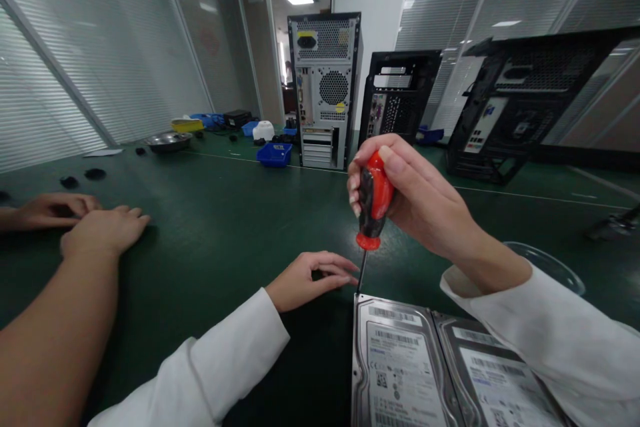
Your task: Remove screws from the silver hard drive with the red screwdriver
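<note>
My right hand [425, 203] grips the red and black handle of a screwdriver [373, 203], held upright. Its thin shaft points down to the far left corner of a silver hard drive [400, 360] that lies on the green table. A second hard drive [500, 380] lies against it on the right, partly under my white sleeve. My left hand [313, 279] rests on the table just left of the screwdriver tip, fingers curled and pinched near the shaft; what they hold, if anything, I cannot make out.
Another person's bare forearm and two hands [100, 230] rest on the table at the left. A clear dish [550, 267] sits behind my right arm. Three computer cases [325, 90] stand at the back, with a blue bin [274, 155] and a metal bowl [169, 141].
</note>
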{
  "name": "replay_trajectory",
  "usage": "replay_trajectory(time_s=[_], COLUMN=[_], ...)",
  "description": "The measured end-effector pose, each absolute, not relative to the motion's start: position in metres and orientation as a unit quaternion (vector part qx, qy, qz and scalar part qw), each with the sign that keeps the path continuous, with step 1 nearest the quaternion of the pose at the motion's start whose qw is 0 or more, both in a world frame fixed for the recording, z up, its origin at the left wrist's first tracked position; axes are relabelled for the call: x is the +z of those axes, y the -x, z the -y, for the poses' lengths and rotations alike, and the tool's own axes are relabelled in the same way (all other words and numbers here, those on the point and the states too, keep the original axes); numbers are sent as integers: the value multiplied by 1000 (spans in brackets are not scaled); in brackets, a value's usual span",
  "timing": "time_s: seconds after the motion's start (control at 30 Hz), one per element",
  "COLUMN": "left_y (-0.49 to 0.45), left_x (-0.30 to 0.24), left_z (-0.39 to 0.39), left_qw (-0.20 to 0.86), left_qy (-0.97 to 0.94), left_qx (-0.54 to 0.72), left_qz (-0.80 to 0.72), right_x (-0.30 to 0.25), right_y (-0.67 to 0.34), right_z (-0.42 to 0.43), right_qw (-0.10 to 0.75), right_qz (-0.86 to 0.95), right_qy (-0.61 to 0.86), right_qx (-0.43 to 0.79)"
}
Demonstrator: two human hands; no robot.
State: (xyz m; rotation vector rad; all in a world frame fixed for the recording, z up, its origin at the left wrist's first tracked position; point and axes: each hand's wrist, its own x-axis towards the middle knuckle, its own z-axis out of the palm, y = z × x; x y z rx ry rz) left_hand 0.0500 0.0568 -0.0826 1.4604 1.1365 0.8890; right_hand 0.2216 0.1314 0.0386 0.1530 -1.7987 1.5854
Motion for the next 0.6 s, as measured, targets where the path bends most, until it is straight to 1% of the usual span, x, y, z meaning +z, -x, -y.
replay_trajectory(time_s=[0.1,0.23,0.43,0.6], left_y=[-58,-65,-66,-66], left_x=[-82,-84,-86,-86], left_z=[-53,-54,-56,-56], left_qw=[541,548,542,542], left_qy=[-603,-560,-556,-550], left_qx=[346,379,381,384], left_qz=[-473,-492,-501,-506], right_x=[38,38,39,43], right_y=[-222,-221,-221,-224], right_z=[-132,-132,-132,-129], right_qw=[367,367,370,365], right_qz=[701,708,724,765], right_qy=[-61,-62,-42,-37], right_qx=[609,600,581,530])
